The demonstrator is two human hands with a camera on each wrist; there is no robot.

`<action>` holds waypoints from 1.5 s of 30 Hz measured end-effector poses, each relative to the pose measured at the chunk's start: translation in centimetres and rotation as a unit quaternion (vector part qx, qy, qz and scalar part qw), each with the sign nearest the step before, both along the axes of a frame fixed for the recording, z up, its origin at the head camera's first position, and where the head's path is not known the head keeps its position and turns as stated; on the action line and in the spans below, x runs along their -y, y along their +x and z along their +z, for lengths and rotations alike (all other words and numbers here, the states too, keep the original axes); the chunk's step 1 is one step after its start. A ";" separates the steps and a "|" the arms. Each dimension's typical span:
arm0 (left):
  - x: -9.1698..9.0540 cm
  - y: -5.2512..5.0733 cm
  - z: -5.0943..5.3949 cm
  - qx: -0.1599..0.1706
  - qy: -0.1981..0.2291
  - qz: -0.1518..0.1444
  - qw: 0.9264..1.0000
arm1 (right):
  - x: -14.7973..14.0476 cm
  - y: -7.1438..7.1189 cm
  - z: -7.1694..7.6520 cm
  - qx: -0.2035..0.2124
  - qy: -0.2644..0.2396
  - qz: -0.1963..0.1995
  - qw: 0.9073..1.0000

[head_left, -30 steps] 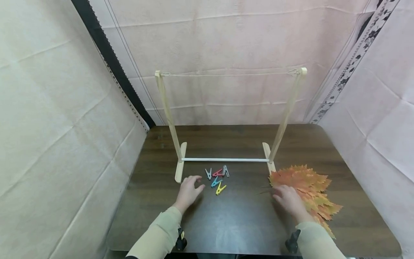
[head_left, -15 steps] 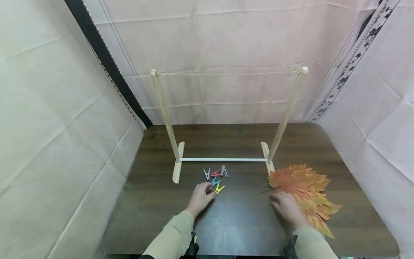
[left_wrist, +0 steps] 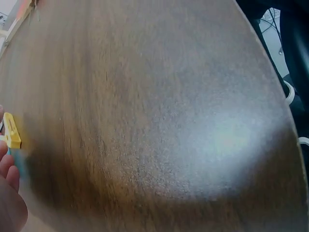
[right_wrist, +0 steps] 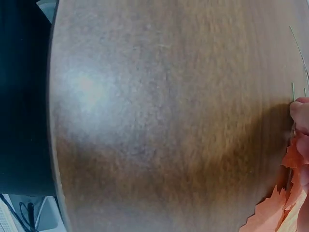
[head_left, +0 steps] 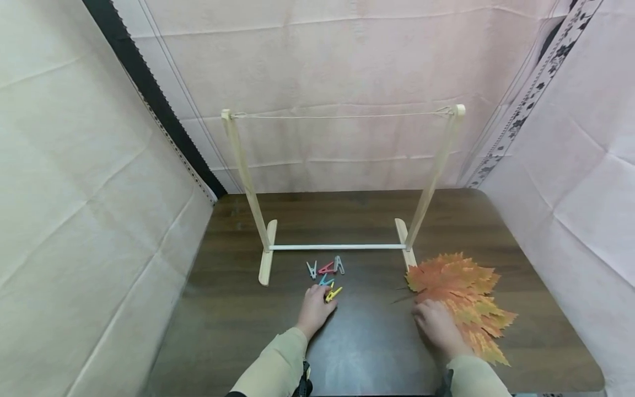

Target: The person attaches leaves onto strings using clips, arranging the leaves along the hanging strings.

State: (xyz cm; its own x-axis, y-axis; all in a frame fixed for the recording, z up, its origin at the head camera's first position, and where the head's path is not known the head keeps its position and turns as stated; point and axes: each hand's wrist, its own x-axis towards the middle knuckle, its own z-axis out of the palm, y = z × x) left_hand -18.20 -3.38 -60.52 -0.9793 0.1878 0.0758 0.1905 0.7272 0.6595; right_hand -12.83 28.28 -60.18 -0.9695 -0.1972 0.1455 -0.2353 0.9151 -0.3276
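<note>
In the head view, my left hand (head_left: 315, 310) pinches a yellow clothespin (head_left: 334, 294) just above the table; that clothespin (left_wrist: 12, 131) also shows at the left edge of the left wrist view. Beyond it lie a blue clothespin (head_left: 325, 280), a red clothespin (head_left: 326, 268) and two pale ones, partly close together. My right hand (head_left: 439, 326) rests at the left side of a fanned pile of orange and yellow maple leaves (head_left: 458, 281). In the right wrist view, its fingertips (right_wrist: 298, 110) pinch a thin leaf stem (right_wrist: 293, 91), with orange leaf edges below.
Behind the clothespins stands a wooden frame with a left post (head_left: 245, 179), a right post (head_left: 435, 176), a white bottom rod (head_left: 337, 247) and a string (head_left: 342, 117) tied across the top. Pale cloth walls (head_left: 347, 60) surround the brown table (head_left: 238, 309) on the sides and back.
My left hand has moved right from beside the clothespins to the yellow one and now pinches it. The right hand stays by the leaves. The head view has shifted slightly.
</note>
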 end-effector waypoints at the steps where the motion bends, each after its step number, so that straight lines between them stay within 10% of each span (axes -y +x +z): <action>1: 0.0 0.0 0.0 0.003 -0.003 0.006 1.000 | 0.1 -0.1 0.0 -0.006 -0.001 0.001 1.000; 33: -2.3 -0.5 -0.6 -0.073 -0.160 0.052 0.983 | 1.5 -2.7 1.0 -0.049 -0.013 -0.004 0.999; 40: -2.1 -0.8 1.3 -0.048 -0.058 0.038 0.996 | 1.5 -3.7 3.5 -0.127 -0.034 0.008 0.991; 45: -1.7 -1.5 2.9 0.019 0.085 0.006 0.996 | 1.0 -4.0 5.5 -0.075 -0.067 -0.041 0.994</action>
